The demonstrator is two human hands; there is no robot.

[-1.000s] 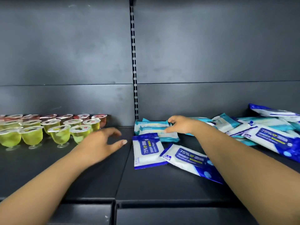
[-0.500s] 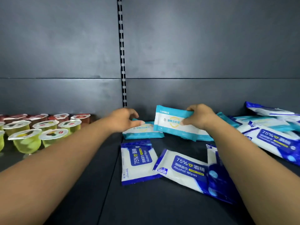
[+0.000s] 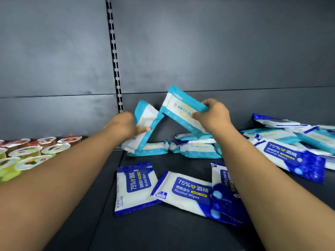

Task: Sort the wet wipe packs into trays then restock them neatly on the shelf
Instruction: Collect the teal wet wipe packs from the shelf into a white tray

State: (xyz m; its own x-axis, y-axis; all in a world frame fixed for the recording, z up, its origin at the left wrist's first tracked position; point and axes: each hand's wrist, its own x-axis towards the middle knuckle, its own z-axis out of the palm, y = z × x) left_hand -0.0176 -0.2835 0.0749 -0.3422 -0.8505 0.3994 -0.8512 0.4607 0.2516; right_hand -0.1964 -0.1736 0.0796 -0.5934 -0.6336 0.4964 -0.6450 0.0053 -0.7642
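My left hand (image 3: pixel 125 126) grips a teal-and-white wipe pack (image 3: pixel 145 122) lifted off the dark shelf (image 3: pixel 163 232) and tilted. My right hand (image 3: pixel 213 115) holds a second teal-and-white pack (image 3: pixel 179 111) raised near the back wall; the two packs meet at a corner. Under them more teal packs (image 3: pixel 197 149) lie flat at the back. Three dark blue "75% Alcohol Wipes" packs (image 3: pixel 183 189) lie in front, the rightmost partly under my right forearm. A loose heap of blue and teal packs (image 3: pixel 290 142) fills the right side.
Jelly cups (image 3: pixel 29 156) with green and red contents stand in rows on the left shelf section. A slotted upright rail (image 3: pixel 115 55) divides the dark back wall. No tray is in view.
Both hands have lifted teal packs off the shelf: the left one picked up the pack it was touching, the right one raised and tilted its pack higher. The view has moved closer.
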